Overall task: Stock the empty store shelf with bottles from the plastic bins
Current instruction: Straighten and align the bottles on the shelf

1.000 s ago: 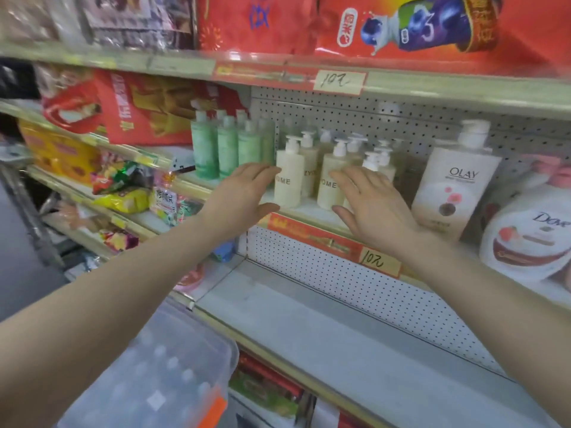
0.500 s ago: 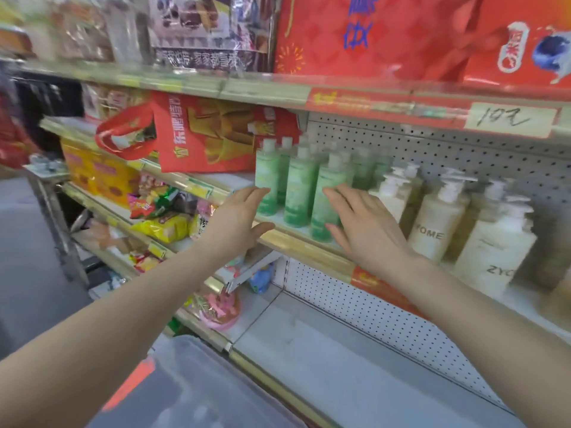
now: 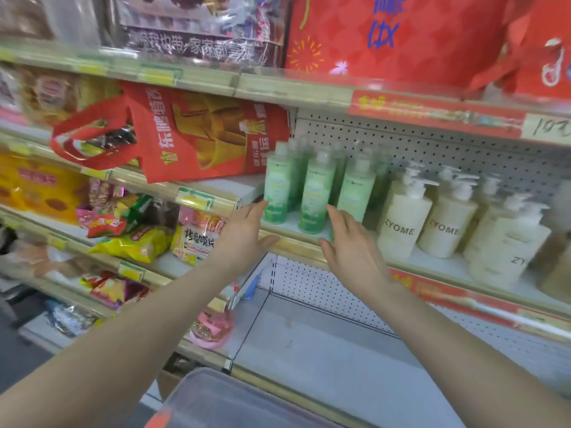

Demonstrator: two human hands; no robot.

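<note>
Several green bottles (image 3: pixel 316 193) stand in rows on the middle shelf (image 3: pixel 296 245), with cream ZYOME pump bottles (image 3: pixel 403 223) to their right. My left hand (image 3: pixel 247 233) is open at the shelf's front edge, fingertips by the leftmost green bottle. My right hand (image 3: pixel 349 242) is open too, fingers straight, touching the base of the green bottles on their right side. Neither hand holds anything. Below lies a bare grey shelf (image 3: pixel 324 344). A clear plastic bin (image 3: pixel 234 403) shows at the bottom edge.
A red carrier bag (image 3: pixel 197 137) leans on the shelf just left of the green bottles. Snack packets (image 3: pixel 136 239) fill the shelves at the left. Red gift boxes (image 3: pixel 401 35) sit on the top shelf. A pink packet (image 3: pixel 210 332) lies on the lower left shelf.
The view and both hands have shifted left, from the cream pump bottles to the green bottles. Both hands have stayed open throughout and now sit lower, at the shelf edge.
</note>
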